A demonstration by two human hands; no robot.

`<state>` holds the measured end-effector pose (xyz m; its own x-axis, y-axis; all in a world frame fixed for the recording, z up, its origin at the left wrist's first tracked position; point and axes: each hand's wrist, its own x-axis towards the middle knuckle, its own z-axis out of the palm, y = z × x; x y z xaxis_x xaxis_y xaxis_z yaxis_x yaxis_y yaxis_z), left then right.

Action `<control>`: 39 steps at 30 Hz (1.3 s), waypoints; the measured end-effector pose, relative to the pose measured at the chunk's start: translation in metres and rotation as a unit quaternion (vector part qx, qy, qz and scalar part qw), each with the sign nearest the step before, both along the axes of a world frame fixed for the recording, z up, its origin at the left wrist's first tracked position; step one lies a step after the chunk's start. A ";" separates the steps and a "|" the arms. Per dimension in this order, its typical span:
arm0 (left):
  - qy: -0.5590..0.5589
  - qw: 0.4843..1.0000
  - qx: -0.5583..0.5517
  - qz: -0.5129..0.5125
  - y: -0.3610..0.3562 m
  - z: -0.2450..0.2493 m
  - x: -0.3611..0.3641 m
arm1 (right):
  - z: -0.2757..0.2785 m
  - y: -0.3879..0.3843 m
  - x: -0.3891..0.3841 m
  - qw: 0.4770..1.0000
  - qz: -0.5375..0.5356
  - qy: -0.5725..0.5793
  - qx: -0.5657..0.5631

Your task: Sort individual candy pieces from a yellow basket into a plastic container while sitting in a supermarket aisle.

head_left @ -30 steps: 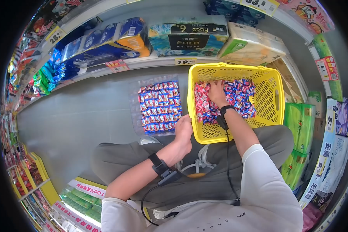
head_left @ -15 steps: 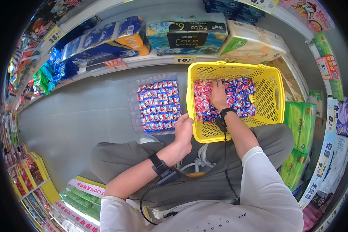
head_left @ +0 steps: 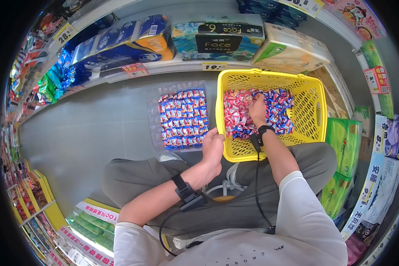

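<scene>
On my feed the right hand (head_left: 257, 111) is inside the yellow basket (head_left: 312, 111), in the upper right of centre of the frame. It lies palm down on the heap of wrapped sweets (head_left: 235, 117) that fills the basket's floor. Its fingers are bent down into the red and blue wrappers and their tips are hidden, so I cannot tell whether they hold any. A black wristband (head_left: 265, 130) with a cable sits just behind it.

The left hand (head_left: 213, 148) is at centre frame, against the basket's lower left corner. Its fingers are curled close together and touch the rim; I cannot tell whether they grip it.

Just left of the basket, touching its side, a clear tray (head_left: 153, 115) lies on the grey floor (head_left: 88, 133), filled with rows of the same sweets (head_left: 184, 117). Along the top of the frame a shelf carries tissue packs (head_left: 217, 37), and green packs (head_left: 341, 142) stand at the right edge.
</scene>
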<state>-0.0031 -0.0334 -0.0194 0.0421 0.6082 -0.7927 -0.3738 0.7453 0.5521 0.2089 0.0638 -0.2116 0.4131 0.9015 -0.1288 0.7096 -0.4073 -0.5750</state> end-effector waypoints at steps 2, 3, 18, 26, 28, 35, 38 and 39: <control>0.004 1.000 0.004 0.003 0.000 0.002 0.001 | 0.010 0.003 -0.001 0.999 -0.035 0.010 -0.015; 0.009 1.000 0.008 0.005 0.000 0.003 0.001 | 0.013 0.005 -0.001 0.999 -0.033 0.010 -0.015; -0.065 0.997 0.022 -0.043 0.006 -0.008 -0.011 | 0.019 0.029 -0.004 0.985 -0.019 -0.013 -0.171; 0.079 0.989 0.060 0.107 0.018 0.010 -0.009 | 0.132 -0.008 -0.055 0.771 -0.192 0.598 -0.103; -0.065 0.996 0.061 0.018 0.021 0.019 -0.012 | 0.177 -0.028 -0.066 0.716 -0.122 0.666 -0.169; -0.048 0.985 0.158 0.044 0.014 0.013 -0.014 | 0.219 -0.058 -0.090 0.640 -0.011 0.743 -0.196; -0.025 0.978 0.190 0.077 0.013 0.010 -0.021 | 0.217 -0.061 -0.097 0.619 0.015 0.764 -0.179; -0.013 0.981 0.178 0.078 0.013 0.007 -0.023 | 0.220 -0.065 -0.101 0.632 0.020 0.755 -0.174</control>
